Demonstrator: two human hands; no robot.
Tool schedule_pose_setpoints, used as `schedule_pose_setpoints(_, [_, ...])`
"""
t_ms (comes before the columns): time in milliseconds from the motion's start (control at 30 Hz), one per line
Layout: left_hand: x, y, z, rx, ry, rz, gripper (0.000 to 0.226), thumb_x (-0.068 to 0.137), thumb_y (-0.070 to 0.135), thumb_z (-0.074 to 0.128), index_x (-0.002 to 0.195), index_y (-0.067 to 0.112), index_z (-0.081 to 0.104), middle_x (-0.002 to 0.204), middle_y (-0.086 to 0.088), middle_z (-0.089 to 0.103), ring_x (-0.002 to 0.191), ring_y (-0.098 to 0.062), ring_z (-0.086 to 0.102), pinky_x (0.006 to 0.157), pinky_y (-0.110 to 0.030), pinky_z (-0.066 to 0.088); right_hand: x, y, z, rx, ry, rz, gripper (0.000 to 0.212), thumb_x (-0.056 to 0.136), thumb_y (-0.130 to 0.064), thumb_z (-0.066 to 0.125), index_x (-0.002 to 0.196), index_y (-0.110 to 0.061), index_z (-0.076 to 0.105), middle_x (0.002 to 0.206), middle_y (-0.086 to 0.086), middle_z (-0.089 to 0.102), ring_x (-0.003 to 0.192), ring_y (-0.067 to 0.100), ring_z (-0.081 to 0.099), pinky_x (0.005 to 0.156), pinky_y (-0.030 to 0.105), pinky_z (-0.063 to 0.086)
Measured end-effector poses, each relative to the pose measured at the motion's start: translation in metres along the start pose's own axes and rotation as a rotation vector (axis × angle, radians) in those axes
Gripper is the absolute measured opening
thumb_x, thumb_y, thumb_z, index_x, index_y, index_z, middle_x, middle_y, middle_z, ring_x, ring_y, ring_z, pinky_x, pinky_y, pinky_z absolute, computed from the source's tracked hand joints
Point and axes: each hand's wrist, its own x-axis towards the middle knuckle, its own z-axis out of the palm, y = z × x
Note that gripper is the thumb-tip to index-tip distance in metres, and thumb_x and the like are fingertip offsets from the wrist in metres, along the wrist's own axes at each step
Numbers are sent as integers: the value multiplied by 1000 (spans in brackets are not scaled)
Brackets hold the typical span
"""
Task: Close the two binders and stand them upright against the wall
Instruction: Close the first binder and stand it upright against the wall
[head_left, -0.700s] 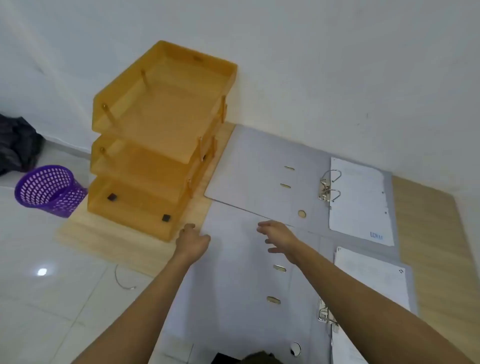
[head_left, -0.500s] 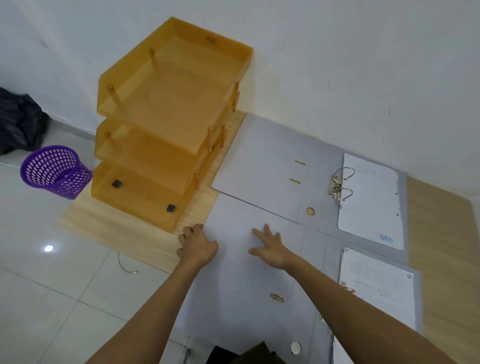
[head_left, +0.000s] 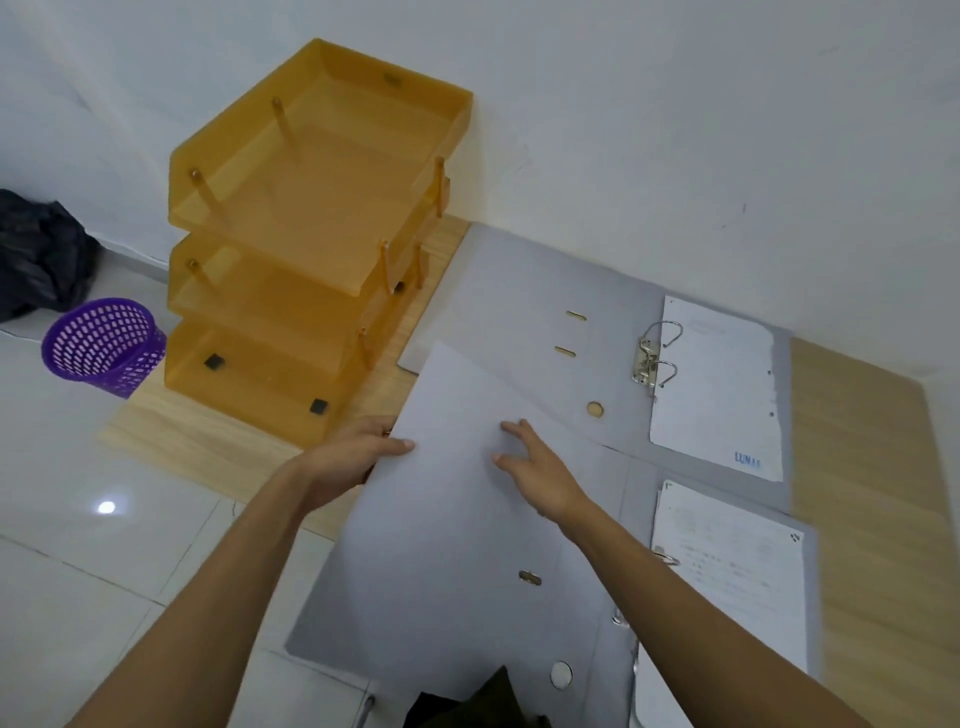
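Two grey lever-arch binders lie open on a wooden table by the white wall (head_left: 675, 130). The far binder (head_left: 519, 291) lies flat, its metal rings (head_left: 655, 358) up and white paper (head_left: 719, 384) on its right half. The near binder (head_left: 447, 519) has its left cover lifted off the table at the far left corner. My left hand (head_left: 353, 452) grips that cover's left edge, thumb on top. My right hand (head_left: 540, 467) rests on the cover with fingers spread. White paper (head_left: 727, 566) lies on the near binder's right half.
An orange three-tier letter tray (head_left: 311, 223) stands at the table's left end against the wall. Below on the tiled floor (head_left: 78, 545) are a purple mesh bin (head_left: 101, 343) and a dark bag (head_left: 36, 254). Bare wooden table (head_left: 872, 467) shows at the right.
My left hand has moved from resting at the cover's corner to gripping its edge, and the near binder's left cover has risen off the table. My right hand stayed on the cover.
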Motion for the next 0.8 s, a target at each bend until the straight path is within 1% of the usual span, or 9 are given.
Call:
schedule_pose_setpoints(33, [-11,7,6,-2,-65,13,32,102,18,54,133,17,64,125,-3,75,114,-24,73,99,-44,55,-8,-1,-5,25,23,0,54,100,-36,52,152,-37,37,167,-8,25,142,22,40,98,34,47])
schedule_pose_setpoints(100, [-29,18,26,-58,-152,32,36,102,17,55,137,17,60,128,-3,74,116,-24,72,94,-39,58,-25,-2,-14,85,48,-15,53,98,-42,53,148,-39,40,157,-4,42,118,18,50,75,25,46])
schedule_pose_setpoints(267, [-53,40,111,-223,-306,120,54,102,56,37,136,25,65,134,-8,70,119,-25,70,86,-32,60,-66,5,-46,237,45,-126,62,95,-56,54,151,-34,40,159,-7,40,139,19,46,111,45,45])
schedule_pose_setpoints(433, [-46,42,203,-81,-224,241,59,94,74,36,137,42,61,138,3,67,128,-19,64,97,-35,56,-123,17,-82,447,40,-224,42,96,-63,46,134,-45,46,135,-20,53,134,14,52,107,45,49])
schedule_pose_setpoints(533, [-34,37,252,10,-171,264,62,92,77,35,147,51,45,154,18,50,145,-7,42,119,-46,35,-149,33,-104,480,62,-265,38,96,-61,47,131,-45,45,128,-24,54,128,10,53,103,40,52])
schedule_pose_setpoints(633, [-23,28,292,162,-169,294,48,86,85,28,134,80,29,140,56,35,139,20,23,118,-27,23,-168,55,-128,480,149,-254,58,94,-57,55,145,-31,46,142,-13,56,129,12,56,86,27,54])
schedule_pose_setpoints(667, [-19,22,299,223,-150,300,50,87,85,27,136,80,20,143,57,29,140,19,20,119,-25,21,-171,61,-133,485,179,-246,59,93,-55,57,145,-29,48,141,-12,59,128,13,58,88,30,56])
schedule_pose_setpoints(733, [-7,1,319,415,-85,316,70,94,74,26,156,54,-1,167,31,2,155,1,2,128,-39,9,-181,87,-152,530,243,-224,53,91,-51,62,139,-28,54,134,-10,66,122,14,64,101,42,54])
schedule_pose_setpoints(800, [6,-26,323,577,1,277,77,101,62,29,161,34,-10,170,13,-15,157,-13,-12,128,-46,-2,-186,116,-166,596,301,-196,46,92,-41,66,135,-25,59,128,-7,71,117,15,67,105,44,52])
